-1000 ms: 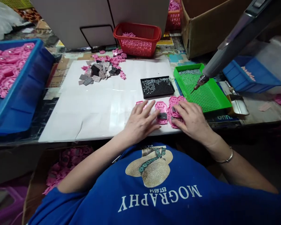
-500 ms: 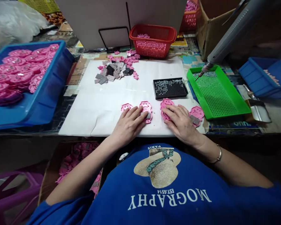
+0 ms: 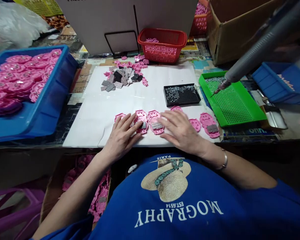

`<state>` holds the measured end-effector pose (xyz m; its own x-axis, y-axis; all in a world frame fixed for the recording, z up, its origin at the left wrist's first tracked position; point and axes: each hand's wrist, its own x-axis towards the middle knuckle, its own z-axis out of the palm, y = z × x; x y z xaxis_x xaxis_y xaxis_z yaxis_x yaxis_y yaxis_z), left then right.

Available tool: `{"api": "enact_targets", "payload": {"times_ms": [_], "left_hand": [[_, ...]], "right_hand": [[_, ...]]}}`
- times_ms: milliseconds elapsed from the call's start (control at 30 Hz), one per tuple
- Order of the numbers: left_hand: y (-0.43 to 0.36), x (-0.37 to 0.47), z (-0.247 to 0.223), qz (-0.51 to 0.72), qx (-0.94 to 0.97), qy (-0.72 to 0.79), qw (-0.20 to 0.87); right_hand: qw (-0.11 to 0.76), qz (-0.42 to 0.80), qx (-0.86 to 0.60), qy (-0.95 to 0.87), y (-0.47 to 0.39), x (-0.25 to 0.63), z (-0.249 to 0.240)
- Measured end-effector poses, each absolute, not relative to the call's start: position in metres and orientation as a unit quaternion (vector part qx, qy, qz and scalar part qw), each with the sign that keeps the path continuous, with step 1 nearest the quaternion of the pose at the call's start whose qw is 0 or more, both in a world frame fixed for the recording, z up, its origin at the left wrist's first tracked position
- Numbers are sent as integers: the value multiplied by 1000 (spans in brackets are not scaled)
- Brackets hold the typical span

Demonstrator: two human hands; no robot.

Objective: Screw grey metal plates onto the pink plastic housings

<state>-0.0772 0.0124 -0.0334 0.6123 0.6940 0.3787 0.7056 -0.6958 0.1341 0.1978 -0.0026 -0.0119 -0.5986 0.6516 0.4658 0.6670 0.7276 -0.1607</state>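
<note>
Several pink plastic casings lie in a row near the table's front edge. My left hand (image 3: 122,135) lies flat, fingers spread, over a partly covered casing and against a pink casing (image 3: 141,115) with a grey plate. Beside that one, touching it, is another pink casing (image 3: 154,116) with a grey plate (image 3: 157,126). My right hand (image 3: 182,130) rests with outstretched fingers at its right edge, and covers most of a further casing (image 3: 176,108). To the right of this hand are a small round pink piece (image 3: 195,125) and a casing (image 3: 208,120) with a grey plate.
A black screw tray (image 3: 182,95) and a green perforated tray (image 3: 240,103) stand behind and right, under a hanging screwdriver (image 3: 240,68). Grey plates (image 3: 123,76) and small pink parts are heaped before a red basket (image 3: 162,46). A blue bin (image 3: 57,86) of pink pieces stands left.
Both hands have moved left, and the casings under them have slid left too. Two casings now lie side by side between the hands. The screwdriver looks slightly shifted.
</note>
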Motion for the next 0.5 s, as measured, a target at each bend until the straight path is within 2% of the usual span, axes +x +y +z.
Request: {"api": "enact_targets", "payload": {"times_ms": [67, 200, 400, 500], "left_hand": [[11, -67, -31, -230, -891, -390, 29], [13, -27, -24, -233, -899, -369, 40], [21, 18, -23, -173, -934, -311, 40], [18, 21, -26, -181, -926, -329, 40]], "right_hand": [[252, -32, -424, -869, -11, 216, -12], [183, -38, -504, -843, -21, 237, -24], [147, 39, -390, -908, -8, 246, -23], [157, 10, -399, -903, -10, 258, -17]]}}
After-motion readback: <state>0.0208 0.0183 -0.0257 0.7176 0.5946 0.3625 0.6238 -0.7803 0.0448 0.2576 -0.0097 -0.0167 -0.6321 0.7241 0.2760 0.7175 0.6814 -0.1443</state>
